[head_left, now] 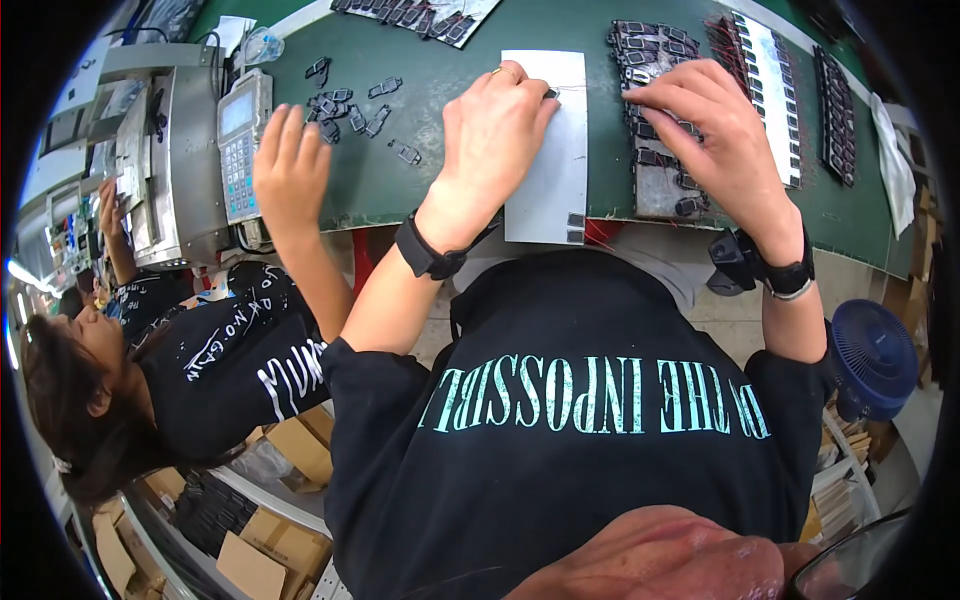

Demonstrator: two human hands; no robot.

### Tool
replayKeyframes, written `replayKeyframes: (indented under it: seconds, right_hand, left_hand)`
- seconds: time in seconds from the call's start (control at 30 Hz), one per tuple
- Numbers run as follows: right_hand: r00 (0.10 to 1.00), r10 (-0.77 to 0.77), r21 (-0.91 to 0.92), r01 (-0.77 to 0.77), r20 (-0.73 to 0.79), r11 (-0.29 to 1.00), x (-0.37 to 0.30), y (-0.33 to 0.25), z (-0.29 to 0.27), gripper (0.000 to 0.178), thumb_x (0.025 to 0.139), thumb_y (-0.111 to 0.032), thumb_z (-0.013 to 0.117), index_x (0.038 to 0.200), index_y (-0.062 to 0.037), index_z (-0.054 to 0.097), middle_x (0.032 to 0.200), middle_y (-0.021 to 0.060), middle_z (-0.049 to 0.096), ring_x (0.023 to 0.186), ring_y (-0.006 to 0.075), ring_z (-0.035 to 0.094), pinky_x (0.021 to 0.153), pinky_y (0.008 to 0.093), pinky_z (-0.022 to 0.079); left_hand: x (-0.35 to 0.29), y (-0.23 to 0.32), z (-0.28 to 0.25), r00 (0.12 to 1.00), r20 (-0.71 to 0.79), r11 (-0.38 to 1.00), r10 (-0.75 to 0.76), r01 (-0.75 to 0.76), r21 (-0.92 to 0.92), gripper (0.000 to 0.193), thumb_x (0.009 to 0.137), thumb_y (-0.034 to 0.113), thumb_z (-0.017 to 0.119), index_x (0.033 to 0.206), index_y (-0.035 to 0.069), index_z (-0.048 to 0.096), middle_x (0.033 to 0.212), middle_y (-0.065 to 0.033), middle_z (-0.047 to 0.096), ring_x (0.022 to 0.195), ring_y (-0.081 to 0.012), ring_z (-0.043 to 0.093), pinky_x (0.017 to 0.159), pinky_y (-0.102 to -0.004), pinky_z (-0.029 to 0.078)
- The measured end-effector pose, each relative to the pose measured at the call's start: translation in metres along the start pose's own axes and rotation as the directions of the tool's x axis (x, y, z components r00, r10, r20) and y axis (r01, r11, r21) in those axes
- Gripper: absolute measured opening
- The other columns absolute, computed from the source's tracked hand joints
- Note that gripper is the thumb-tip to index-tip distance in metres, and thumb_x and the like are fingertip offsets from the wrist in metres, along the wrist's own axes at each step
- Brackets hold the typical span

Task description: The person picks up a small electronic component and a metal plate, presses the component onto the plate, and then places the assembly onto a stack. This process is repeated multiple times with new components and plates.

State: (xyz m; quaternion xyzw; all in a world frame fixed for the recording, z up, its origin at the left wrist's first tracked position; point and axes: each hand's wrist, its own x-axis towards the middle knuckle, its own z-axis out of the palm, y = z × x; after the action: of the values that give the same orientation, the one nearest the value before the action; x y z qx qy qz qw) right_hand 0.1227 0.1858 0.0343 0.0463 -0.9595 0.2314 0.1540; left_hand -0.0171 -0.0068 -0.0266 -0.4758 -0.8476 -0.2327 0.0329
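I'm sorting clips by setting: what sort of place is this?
Probably a small-parts assembly workshop: a green workbench carries rows of small black parts, and a metal machine with a keypad panel stands at the left.

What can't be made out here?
Head view:
What the left hand may hold: hidden by the hand itself.
Some dark parts: covered by the right hand.
The far white board: cut off by the upper edge.
The keypad screen: too small to read.

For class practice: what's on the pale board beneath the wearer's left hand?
Two black pieces at the board's near right corner, another at the left hand, which hides anything beneath.
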Motion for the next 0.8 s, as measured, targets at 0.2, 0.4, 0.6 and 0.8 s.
replayKeyframes:
  seconds: [0.2, 0.4, 0.6, 0.8]
  right_hand:
    - [0.994, 0.106, 0.081, -0.108, 0.023, 0.991, 0.009, -0.017, 0.011, 0.025, 0.087, -0.007, 0.067, 0.112, -0.0042, 0.069, 0.107, 0.0114, 0.067, 0.100, 0.0278, 0.062, 0.087, 0.0351, 0.050]
    - [0.996, 0.088, 0.030, -0.088, 0.000, 0.996, 0.013, -0.023, 0.032, 0.028, 0.088, -0.011, 0.067, 0.115, -0.0051, 0.068, 0.110, 0.0116, 0.067, 0.103, 0.0294, 0.062, 0.090, 0.0355, 0.050]
    - [0.996, 0.060, -0.044, -0.057, 0.069, 0.997, 0.027, -0.018, 0.042, 0.026, 0.087, -0.011, 0.066, 0.112, -0.0045, 0.067, 0.108, 0.0112, 0.067, 0.102, 0.0301, 0.062, 0.088, 0.0363, 0.050]
    - [0.997, 0.015, -0.086, -0.008, 0.074, 0.996, 0.039, -0.003, 0.069, 0.021, 0.086, -0.009, 0.066, 0.105, -0.0009, 0.066, 0.105, 0.0118, 0.067, 0.097, 0.0327, 0.062, 0.085, 0.0365, 0.050]
  left_hand:
    - [0.001, 0.000, 0.007, 0.999, -0.034, 0.995, 0.031, -0.034, -0.092, 0.008, 0.080, 0.013, 0.071, 0.085, 0.007, 0.068, 0.089, -0.0071, 0.064, 0.089, -0.0274, 0.064, 0.067, -0.0411, 0.055]
    - [-0.004, 0.004, 0.010, 0.991, -0.131, 0.998, 0.034, -0.039, -0.039, 0.005, 0.080, 0.009, 0.069, 0.082, 0.005, 0.065, 0.091, -0.0091, 0.064, 0.091, -0.0283, 0.064, 0.068, -0.0411, 0.056]
    - [-0.004, -0.002, 0.013, 0.997, -0.058, 0.999, 0.048, -0.047, 0.018, 0.013, 0.082, 0.017, 0.070, 0.091, 0.008, 0.068, 0.094, -0.0071, 0.066, 0.092, -0.0286, 0.064, 0.074, -0.0415, 0.054]
    - [-0.005, -0.007, 0.013, 0.996, -0.064, 0.993, -0.060, 0.053, -0.108, 0.014, 0.082, 0.017, 0.070, 0.091, 0.007, 0.068, 0.094, -0.0082, 0.067, 0.095, -0.0293, 0.063, 0.075, -0.0420, 0.054]
